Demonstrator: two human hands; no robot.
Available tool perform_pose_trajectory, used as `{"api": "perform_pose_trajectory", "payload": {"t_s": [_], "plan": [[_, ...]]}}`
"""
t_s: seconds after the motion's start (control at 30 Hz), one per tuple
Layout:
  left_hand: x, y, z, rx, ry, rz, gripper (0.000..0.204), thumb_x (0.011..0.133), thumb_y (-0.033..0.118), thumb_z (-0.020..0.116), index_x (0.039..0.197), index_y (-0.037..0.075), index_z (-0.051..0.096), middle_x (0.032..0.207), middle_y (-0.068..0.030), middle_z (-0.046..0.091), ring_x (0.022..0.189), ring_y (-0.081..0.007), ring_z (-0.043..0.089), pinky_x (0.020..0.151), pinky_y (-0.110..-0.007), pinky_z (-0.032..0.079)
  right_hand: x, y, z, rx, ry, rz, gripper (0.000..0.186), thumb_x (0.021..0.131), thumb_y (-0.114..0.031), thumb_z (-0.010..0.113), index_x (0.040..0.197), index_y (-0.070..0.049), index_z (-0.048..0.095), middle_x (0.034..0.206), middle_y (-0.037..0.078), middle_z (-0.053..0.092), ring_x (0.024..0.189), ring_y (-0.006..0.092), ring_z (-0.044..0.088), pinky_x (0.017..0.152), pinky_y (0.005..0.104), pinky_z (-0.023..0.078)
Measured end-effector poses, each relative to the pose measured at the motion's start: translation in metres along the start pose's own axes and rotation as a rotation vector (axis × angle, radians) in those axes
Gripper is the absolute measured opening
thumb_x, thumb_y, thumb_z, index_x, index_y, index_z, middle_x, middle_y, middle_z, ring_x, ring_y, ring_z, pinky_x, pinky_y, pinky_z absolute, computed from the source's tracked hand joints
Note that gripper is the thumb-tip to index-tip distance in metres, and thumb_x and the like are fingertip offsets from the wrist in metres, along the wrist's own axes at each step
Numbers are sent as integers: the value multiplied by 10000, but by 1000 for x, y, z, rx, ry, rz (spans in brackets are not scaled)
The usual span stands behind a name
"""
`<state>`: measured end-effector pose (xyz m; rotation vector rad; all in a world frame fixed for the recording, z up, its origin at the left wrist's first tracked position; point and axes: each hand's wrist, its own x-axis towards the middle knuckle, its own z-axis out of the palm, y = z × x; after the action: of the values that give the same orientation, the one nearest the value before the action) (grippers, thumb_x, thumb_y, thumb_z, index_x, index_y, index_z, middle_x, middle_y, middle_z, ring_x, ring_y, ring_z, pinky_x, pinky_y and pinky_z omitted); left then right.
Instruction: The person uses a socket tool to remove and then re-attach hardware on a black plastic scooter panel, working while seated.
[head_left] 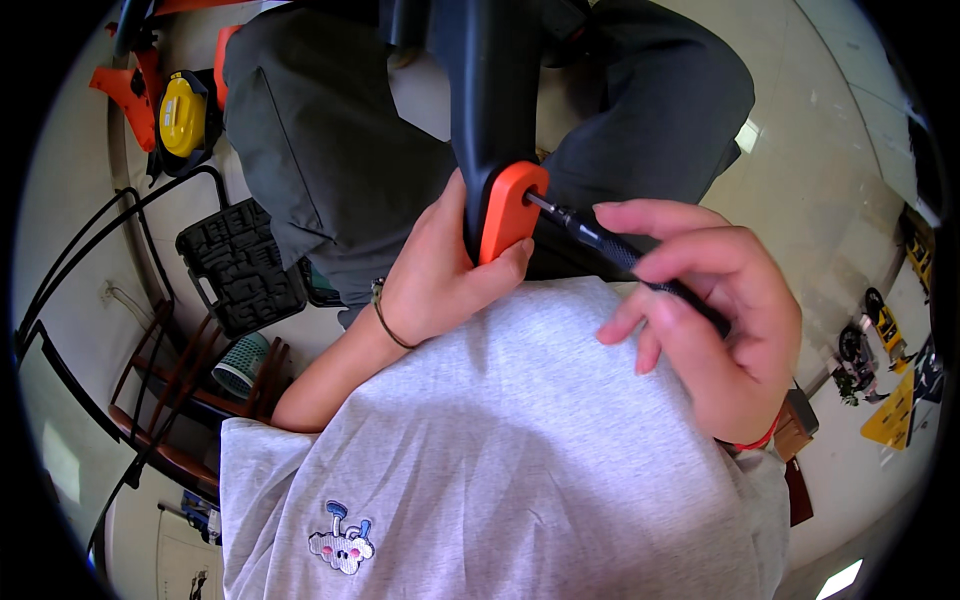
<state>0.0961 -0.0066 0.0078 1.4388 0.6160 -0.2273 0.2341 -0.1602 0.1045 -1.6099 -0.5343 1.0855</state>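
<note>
Left hand (440, 275) grips the orange cap (508, 208) on the black tool (490, 90), thumb pressed beneath it. Right hand (715, 320) pinches a screwdriver (600, 240), tip at the cap's right face, above the lap.

Yellow triangular sign (893, 415) on floor, far right edge.

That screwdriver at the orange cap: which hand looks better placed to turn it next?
Probably the right hand: its fingers already wrap the black screwdriver, whose tip meets the orange cap. The left hand grips the cap, steadying it.
</note>
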Motion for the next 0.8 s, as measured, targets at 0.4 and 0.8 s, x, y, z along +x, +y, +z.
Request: {"api": "perform_pose_trajectory", "payload": {"t_s": [0.4,0.8], "plan": [[-3,-10,-2,-291,-61,-108,580,760,118,638,1267,-16,389,1030,-64,550,928,-117,524,843,-268,444,8,12,4,-350,11,-321,533,961,-297,465,1317,83,348,1078,240,611,823,194,614,724,272,487],[-6,0,1,-387,-163,-112,543,761,123,637,1236,0,406,986,-49,543,867,-104,525,801,-267,450,18,16,-5,-46,51,-448,536,872,-240,643,1222,35,346,990,260,587,692,210,640,599,245,513]]}}
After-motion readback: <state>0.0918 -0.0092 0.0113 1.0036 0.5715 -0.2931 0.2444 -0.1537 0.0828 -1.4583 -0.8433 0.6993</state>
